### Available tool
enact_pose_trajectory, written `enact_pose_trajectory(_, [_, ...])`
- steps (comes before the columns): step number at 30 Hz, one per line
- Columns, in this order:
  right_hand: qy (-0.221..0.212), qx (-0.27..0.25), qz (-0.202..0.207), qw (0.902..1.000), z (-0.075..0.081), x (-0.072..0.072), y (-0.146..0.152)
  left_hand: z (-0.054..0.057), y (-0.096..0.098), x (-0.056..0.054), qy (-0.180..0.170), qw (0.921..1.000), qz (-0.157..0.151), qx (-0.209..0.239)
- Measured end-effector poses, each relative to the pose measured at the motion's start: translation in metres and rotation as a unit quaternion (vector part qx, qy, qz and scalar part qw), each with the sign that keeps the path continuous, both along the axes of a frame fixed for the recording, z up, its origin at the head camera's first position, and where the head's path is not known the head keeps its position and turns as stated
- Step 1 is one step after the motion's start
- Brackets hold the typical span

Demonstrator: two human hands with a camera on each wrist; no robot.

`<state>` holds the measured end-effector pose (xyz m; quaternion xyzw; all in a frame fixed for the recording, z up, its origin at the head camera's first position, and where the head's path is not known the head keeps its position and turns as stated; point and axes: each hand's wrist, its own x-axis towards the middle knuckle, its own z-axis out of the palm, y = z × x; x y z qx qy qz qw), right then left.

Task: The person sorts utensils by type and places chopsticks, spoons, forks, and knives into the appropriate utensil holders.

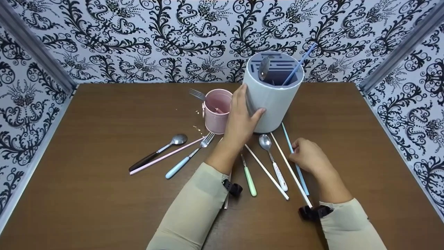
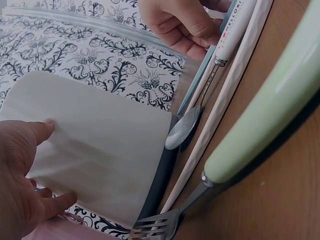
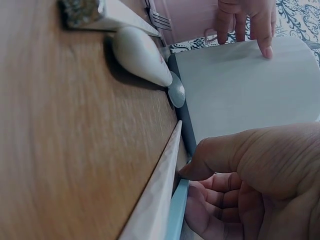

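Observation:
My left hand point(image 1: 241, 119) grips the left side of a white cylindrical utensil holder point(image 1: 275, 104), thumb on its front. A spoon point(image 1: 264, 67) and a blue chopstick point(image 1: 301, 62) stand in its slotted top. To the right, my right hand point(image 1: 310, 156) pinches a light blue chopstick point(image 3: 177, 207) lying on the table, between thumb and curled fingers. Beside it lie a white chopstick point(image 1: 291, 168), a spoon with a white patterned handle point(image 2: 185, 129) and another pale chopstick point(image 1: 266, 172). A green-handled fork point(image 2: 255, 120) lies in front of the holder, partly behind my left arm in the head view.
Left of the holder stands a pink bucket point(image 1: 215, 121) with a fork point(image 1: 197, 93) leaning out. On the wooden table point(image 1: 86, 146) lie a black-handled spoon point(image 1: 156, 154), a pink chopstick point(image 1: 170, 154) and a blue-handled fork point(image 1: 189, 158). Patterned walls point(image 1: 156, 38) enclose the back and sides.

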<state>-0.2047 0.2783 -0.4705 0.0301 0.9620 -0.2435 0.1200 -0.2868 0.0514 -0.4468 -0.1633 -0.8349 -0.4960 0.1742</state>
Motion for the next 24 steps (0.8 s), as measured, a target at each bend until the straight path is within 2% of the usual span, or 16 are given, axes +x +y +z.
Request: enact_pose_trajectory(24, [0.021, 0.016, -0.008, 0.9996, 0.0054, 0.0025, -0.0008, 0.0009, -0.0002, 0.0, -0.018, 0.9998, -0.003, -0.005])
